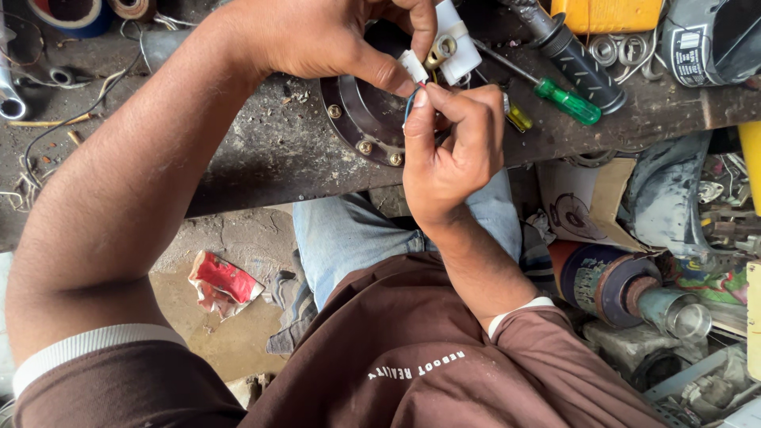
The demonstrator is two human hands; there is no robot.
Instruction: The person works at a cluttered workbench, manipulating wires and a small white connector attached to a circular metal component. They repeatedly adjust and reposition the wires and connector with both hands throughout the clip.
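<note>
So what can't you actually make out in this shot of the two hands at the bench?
Head view:
- White connector: mostly covered by the left hand's thumb.
- Thin wires: vanish behind the right hand.
- Round metal flange: both hands hide its middle.
- Yellow box: cut off by the top edge.
- Tape roll: cut off at the top.

Crowded at two o'clock of the hands by the green screwdriver (566,99) and black handle (579,63), with the round metal flange (357,119) directly beneath. Open bench top (261,158) at nine o'clock, loose wires (63,119) farther out.
</note>
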